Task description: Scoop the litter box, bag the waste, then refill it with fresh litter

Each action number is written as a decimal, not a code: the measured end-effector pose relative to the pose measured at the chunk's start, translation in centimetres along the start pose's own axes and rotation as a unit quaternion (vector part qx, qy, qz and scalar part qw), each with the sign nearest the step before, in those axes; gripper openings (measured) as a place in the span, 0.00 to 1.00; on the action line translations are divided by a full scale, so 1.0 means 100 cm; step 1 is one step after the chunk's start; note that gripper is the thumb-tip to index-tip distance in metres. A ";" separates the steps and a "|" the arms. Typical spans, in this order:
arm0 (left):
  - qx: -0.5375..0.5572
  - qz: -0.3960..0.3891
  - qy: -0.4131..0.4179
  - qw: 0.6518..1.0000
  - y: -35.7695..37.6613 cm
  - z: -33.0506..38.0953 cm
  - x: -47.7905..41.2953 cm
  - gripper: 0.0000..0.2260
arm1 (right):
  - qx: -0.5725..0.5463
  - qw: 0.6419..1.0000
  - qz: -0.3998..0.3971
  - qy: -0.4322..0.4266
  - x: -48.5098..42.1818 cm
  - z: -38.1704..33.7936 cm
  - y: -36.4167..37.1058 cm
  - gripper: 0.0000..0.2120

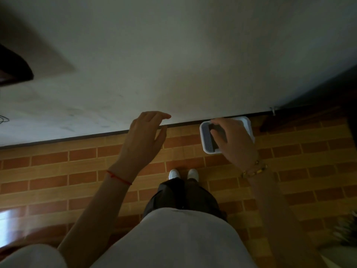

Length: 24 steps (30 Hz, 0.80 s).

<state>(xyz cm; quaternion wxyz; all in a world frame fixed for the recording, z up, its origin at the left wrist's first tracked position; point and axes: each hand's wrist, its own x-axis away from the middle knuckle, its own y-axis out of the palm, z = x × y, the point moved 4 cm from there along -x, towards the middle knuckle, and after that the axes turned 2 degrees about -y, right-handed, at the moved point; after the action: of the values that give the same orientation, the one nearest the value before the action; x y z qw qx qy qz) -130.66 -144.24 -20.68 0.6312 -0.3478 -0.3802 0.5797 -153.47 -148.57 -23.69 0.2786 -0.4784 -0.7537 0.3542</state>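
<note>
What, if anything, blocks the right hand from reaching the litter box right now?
Probably yes, it can reach: the right hand hovers open directly over the litter box by the wall, with nothing visible between them. But the person stands upright, so they would likely need to bend down first.

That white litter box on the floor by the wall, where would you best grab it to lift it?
The litter box sits close against the wall, so its far side looks hard to reach. Probably grip the raised white rim at its left and right sides, reaching down from above.
</note>
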 end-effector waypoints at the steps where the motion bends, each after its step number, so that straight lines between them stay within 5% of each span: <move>1: 0.002 -0.003 0.002 1.000 0.006 -0.002 -0.007 0.14 | 0.001 1.000 0.003 0.000 -0.005 0.004 0.004 0.15; 10: -0.008 -0.028 0.035 0.999 0.106 -0.046 -0.060 0.14 | 0.039 0.999 0.033 0.013 -0.044 0.079 0.074 0.13; 24: -0.033 -0.039 0.119 0.992 0.355 -0.171 -0.165 0.14 | 0.023 0.998 0.027 0.059 -0.109 0.280 0.292 0.15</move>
<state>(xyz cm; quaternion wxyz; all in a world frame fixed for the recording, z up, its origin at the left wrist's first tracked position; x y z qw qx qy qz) -132.81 -157.64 -61.23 0.6822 -0.4201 -0.3341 0.4965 -155.20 -157.56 -64.52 0.3240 -0.5120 -0.7143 0.3502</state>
